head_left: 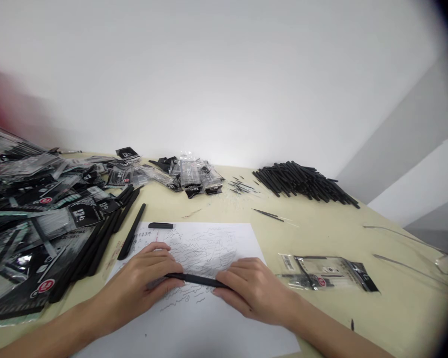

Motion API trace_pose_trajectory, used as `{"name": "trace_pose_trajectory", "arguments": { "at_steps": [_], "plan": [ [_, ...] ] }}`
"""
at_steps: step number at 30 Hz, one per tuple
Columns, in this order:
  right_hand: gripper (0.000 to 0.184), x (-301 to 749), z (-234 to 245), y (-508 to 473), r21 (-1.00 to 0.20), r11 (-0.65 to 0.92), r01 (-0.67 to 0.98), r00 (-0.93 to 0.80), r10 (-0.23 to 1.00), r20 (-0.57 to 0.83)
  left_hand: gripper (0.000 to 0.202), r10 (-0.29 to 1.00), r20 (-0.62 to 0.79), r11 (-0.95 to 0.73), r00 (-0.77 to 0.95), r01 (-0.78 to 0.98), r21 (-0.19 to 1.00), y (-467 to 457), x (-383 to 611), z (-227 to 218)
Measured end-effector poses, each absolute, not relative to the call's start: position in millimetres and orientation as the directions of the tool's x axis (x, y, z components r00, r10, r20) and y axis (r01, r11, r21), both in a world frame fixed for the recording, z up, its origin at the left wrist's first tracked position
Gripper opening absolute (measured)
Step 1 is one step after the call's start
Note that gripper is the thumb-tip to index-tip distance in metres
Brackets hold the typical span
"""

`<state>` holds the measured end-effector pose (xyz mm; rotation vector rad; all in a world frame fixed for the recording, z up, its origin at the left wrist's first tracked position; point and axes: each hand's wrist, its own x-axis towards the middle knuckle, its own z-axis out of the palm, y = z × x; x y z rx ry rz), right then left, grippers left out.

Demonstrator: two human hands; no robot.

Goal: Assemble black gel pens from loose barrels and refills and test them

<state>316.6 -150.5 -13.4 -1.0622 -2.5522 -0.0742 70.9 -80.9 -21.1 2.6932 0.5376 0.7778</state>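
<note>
Carefully, our left hand (138,271) and right hand (252,291) both hold one black pen (196,280) low across the scribbled paper (224,243), so it lies steady between them.

A slim black pen (197,280) is held level across a sheet of white paper (205,248) by both hands. The left hand (138,281) curls its fingers over one end, where a pale grey, slightly blurred section sticks out beyond them. The right hand (252,291) holds the other end, its fingertips (220,293) resting at the pen's tip. The paper lies flat on the desk (224,209), covered in loose, wavy pen scribbles, densest above the pen and sparser below it.
</note>
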Motion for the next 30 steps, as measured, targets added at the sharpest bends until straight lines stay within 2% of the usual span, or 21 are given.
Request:
{"name": "trace_pose_trajectory", "arguments": {
  "at_steps": [7,15,24,30],
  "plan": [
    [0.025,317.4,-15.2,-149.5,-0.079,0.706,0.704,-0.666,0.694,0.273,0.009,0.479,0.414,-0.847,0.774,0.284,0.449,-83.5,71.7,-17.2],
    [0.027,316.7,-14.0,-149.5,-0.051,0.708,0.704,-0.672,0.688,0.274,0.009,0.45,0.435,-0.869,0.78,0.27,0.415,-82.5,72.3,-17.0],
    [0.019,317.8,-13.4,-150.0,-0.031,0.72,0.693,-0.646,0.64,0.416,0.011,0.471,0.423,-0.862,0.774,0.301,0.408,-80.8,70.5,-20.7],
    [0.022,316.8,-12.0,-149.5,-0.04,0.717,0.696,-0.629,0.635,0.449,0.014,0.426,0.499,-0.893,0.754,0.263,0.365,-82.8,71.4,-19.2]
  ]
}}
